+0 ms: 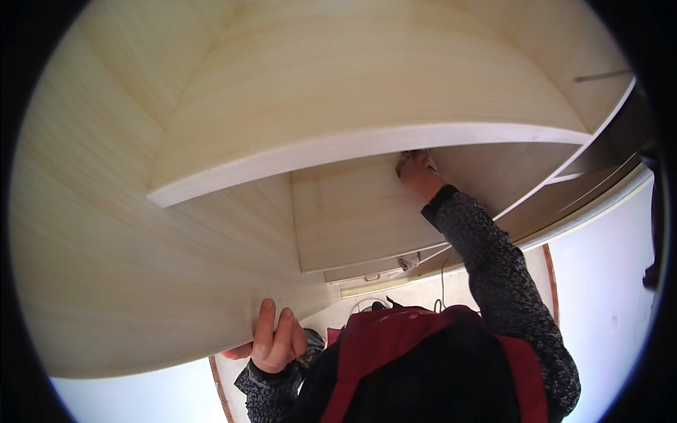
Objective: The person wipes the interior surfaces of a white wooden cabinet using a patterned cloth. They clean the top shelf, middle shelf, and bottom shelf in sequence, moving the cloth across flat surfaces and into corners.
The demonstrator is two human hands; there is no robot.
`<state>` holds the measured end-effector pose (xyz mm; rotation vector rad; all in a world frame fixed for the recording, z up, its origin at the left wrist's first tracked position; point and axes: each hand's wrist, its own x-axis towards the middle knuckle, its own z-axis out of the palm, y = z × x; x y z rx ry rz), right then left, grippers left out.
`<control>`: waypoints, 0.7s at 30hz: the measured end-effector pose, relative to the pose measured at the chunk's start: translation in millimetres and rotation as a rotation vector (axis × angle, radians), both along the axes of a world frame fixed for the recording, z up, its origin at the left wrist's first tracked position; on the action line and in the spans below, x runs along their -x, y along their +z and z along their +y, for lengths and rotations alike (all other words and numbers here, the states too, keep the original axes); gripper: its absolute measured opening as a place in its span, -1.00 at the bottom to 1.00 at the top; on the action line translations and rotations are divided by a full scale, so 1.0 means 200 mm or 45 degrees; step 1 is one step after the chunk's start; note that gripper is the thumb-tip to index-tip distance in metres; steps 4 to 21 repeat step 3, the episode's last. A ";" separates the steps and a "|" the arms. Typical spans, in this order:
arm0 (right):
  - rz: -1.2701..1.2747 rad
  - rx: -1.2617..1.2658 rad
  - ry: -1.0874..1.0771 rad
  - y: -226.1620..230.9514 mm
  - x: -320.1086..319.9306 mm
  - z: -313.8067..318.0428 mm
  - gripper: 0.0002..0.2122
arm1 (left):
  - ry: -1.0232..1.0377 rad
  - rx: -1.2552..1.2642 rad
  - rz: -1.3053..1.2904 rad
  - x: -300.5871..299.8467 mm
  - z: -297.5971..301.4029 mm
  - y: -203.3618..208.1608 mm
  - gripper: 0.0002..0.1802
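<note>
My left hand [273, 344] grips the near edge of a pale wood-grain side panel [176, 282]. Two fingers lie on its face, and the thumb sits at the edge. My right arm, in a dark speckled sleeve, reaches under a thick shelf [367, 144] into the compartment below. There my right hand [422, 176] is closed around a small, dark, partly shiny object [401, 163] close to the compartment's right wall. The fingers and the shelf edge hide most of this object, so its kind does not show.
A lower board [345, 211] forms the compartment's bottom. Below it is a ledge with a small grey bundle [407, 262] on it. A thin dark cable [443, 285] hangs near my body. A metal rod [603, 75] sticks out at the upper right.
</note>
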<state>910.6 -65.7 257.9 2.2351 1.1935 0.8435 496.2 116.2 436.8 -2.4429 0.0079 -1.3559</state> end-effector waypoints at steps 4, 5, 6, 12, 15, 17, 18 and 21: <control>0.062 -0.110 0.048 -0.05 -0.23 0.09 -0.79 | 0.035 -0.140 0.043 0.00 0.00 0.05 -0.79; 0.062 -0.110 0.048 -0.05 -0.23 0.09 -0.79 | 0.035 -0.140 0.043 0.00 0.00 0.05 -0.79; 0.062 -0.110 0.048 -0.05 -0.23 0.09 -0.79 | 0.035 -0.140 0.043 0.00 0.00 0.05 -0.79; 0.062 -0.110 0.048 -0.05 -0.23 0.09 -0.79 | 0.035 -0.140 0.043 0.00 0.00 0.05 -0.79; 0.062 -0.110 0.048 -0.05 -0.23 0.09 -0.79 | 0.035 -0.140 0.043 0.00 0.00 0.05 -0.79; 0.062 -0.110 0.048 -0.05 -0.23 0.09 -0.79 | 0.035 -0.140 0.043 0.00 0.00 0.05 -0.79; 0.062 -0.110 0.048 -0.05 -0.23 0.09 -0.79 | 0.035 -0.140 0.043 0.00 0.00 0.05 -0.79; 0.062 -0.110 0.048 -0.05 -0.23 0.09 -0.79 | 0.035 -0.140 0.043 0.00 0.00 0.05 -0.79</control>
